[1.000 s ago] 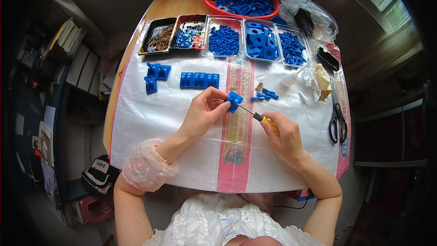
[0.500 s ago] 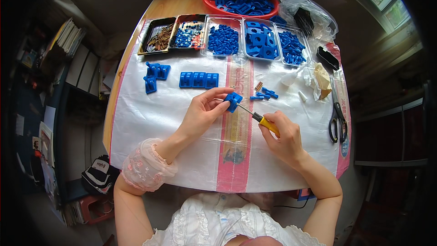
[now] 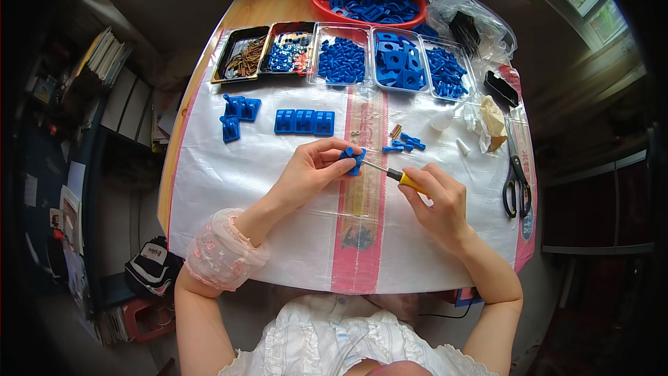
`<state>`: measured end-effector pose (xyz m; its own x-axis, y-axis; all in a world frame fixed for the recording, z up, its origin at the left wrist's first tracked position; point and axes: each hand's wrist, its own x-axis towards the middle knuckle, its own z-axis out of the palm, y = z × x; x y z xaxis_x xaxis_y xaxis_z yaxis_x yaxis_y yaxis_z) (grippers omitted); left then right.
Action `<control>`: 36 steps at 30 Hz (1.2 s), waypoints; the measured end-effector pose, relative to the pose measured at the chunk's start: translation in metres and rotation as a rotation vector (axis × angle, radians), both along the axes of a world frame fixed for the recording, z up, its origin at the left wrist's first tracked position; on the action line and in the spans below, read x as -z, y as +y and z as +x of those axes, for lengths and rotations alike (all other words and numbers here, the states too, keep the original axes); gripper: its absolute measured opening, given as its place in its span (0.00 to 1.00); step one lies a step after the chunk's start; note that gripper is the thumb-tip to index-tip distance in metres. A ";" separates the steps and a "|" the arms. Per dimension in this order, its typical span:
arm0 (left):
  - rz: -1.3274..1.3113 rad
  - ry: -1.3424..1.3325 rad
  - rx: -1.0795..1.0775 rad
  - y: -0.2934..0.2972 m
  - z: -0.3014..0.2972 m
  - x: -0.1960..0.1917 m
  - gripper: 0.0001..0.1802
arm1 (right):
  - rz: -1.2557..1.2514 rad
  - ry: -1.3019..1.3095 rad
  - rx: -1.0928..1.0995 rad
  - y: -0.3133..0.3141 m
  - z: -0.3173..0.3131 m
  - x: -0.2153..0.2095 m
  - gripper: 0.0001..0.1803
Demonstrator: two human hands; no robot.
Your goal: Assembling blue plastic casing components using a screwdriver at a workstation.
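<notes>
Blue plastic part [image 3: 353, 160] sits mid-frame, pinched in the left hand [image 3: 313, 170] grip just above the worktop [image 3: 229, 181]. Right hand [image 3: 435, 198] grip closed round the yellow-handled screwdriver [image 3: 400, 177], tip at the part. Versus a second ago: barely any shift, same pose, so driving looks ongoing.

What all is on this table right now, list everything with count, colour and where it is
blue block: one, blue, in left fingers, centre
screwdriver: one, yellow handle, tip at block
assembled blocks: several, blue, left of centre
trays: five, black or clear, back row
bowl: one, red, far edge
scissors: one, black, right edge
loose pegs: few, blue, behind screwdriver
sheet: one, white, covering table
left hand: holds block
right hand: holds screwdriver
</notes>
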<state>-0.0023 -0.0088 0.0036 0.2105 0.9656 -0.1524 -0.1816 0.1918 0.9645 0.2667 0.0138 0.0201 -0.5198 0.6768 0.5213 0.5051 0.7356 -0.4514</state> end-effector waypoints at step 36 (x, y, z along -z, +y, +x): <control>-0.068 -0.144 -0.056 0.003 -0.001 0.001 0.13 | -0.186 0.066 0.059 -0.002 0.002 -0.005 0.12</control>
